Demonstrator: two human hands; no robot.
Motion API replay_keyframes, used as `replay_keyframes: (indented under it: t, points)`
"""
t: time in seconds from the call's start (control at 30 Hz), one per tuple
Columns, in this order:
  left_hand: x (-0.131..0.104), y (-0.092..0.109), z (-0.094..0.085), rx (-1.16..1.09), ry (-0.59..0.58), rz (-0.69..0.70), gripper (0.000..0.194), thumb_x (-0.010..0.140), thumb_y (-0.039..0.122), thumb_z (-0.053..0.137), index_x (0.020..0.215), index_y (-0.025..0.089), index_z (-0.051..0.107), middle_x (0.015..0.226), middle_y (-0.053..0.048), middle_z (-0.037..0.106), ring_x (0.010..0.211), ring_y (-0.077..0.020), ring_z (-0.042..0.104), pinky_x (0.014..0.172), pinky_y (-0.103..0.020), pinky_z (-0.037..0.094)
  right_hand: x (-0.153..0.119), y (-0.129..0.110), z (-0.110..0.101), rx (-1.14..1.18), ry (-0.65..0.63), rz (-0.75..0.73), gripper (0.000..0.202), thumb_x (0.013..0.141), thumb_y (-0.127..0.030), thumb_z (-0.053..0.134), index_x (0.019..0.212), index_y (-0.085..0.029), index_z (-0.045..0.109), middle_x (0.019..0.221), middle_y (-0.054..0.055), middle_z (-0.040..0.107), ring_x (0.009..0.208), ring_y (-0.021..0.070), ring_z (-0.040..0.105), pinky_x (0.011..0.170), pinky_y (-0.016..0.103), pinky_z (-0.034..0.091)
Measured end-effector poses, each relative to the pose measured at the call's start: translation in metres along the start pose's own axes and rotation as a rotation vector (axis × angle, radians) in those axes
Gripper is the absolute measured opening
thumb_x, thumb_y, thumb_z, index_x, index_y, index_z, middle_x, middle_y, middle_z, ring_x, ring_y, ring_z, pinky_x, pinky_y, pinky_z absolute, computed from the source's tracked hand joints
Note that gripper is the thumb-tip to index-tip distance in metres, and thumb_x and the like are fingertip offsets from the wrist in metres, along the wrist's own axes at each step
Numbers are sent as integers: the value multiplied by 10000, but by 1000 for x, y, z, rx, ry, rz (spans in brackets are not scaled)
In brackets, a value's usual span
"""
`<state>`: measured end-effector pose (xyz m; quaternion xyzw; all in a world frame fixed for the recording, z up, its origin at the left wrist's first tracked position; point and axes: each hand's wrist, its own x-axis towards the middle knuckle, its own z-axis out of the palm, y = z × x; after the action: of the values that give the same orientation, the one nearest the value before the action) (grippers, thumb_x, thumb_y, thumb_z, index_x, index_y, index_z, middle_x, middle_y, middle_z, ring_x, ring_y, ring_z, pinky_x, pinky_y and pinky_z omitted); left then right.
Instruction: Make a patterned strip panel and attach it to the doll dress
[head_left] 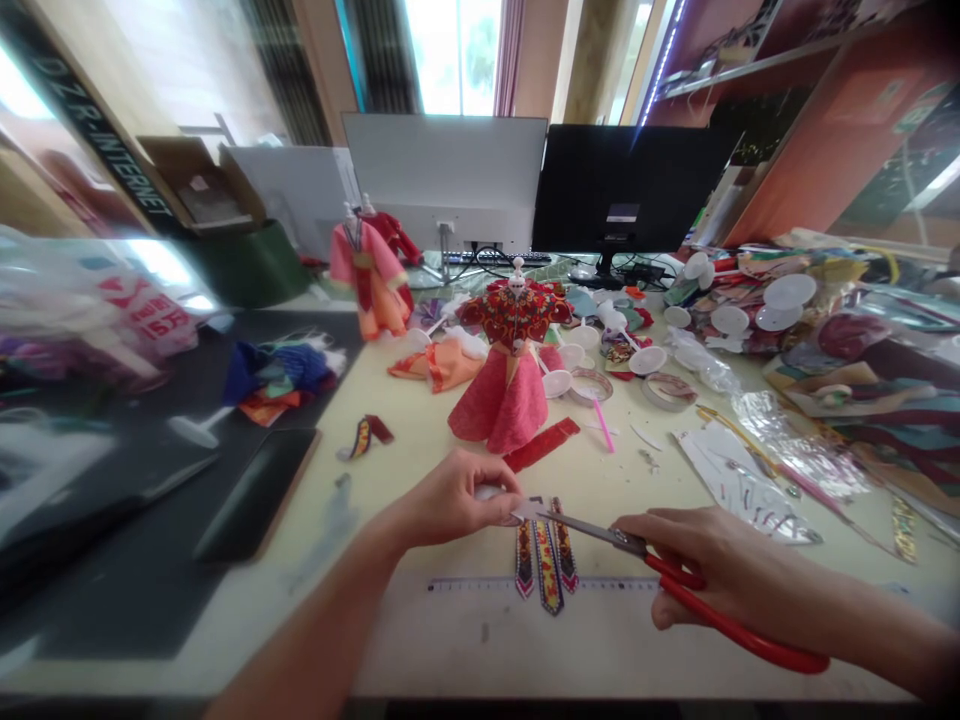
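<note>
My right hand [705,560] is closed around a pair of scissors [705,605] with red handles. The scissor blades point left, their tips close to my left hand [465,495]. A small whitish strip [526,508] is pinched between my left thumb and fingers; its material is hard to make out. Just below the blades lie several patterned ribbon strips [549,565] with pointed ends, their upper ends near the whitish strip. A printed ruler scale [472,586] runs across the table behind the ribbons' lower ends. Beyond my left hand lies a red fabric strip [544,444].
A small dress form in a red outfit [510,400] stands mid-table, with more dressed forms [367,270] behind. A phone [259,490] lies at left on a dark mat. Tape rolls [667,392], a white card [742,480] and fabric piles [840,330] crowd the right. Monitors [450,170] stand behind.
</note>
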<state>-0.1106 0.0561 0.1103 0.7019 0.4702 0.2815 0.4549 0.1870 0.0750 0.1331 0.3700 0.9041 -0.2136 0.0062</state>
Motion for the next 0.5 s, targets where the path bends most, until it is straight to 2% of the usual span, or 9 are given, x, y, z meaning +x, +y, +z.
replay_keyframes:
  t: [0.1,0.5]
  points:
    - [0,0,1,8,5,4,128,799,230,586,781,134,668,632,25,550,557,-63,418,517,-173,328,0,1,1,26,-61,-4,450,741,-432,689,1164,-308,598,791,14,679,664,192,630,557,246,437]
    - [1,1,3,-15,-18,-13,146,804,257,581,778,144,670,624,20,555,542,-72,417,496,-184,314,2,-3,0,38,-86,17,420,757,-413,674,1157,-310,600,785,7,668,668,189,618,572,257,424]
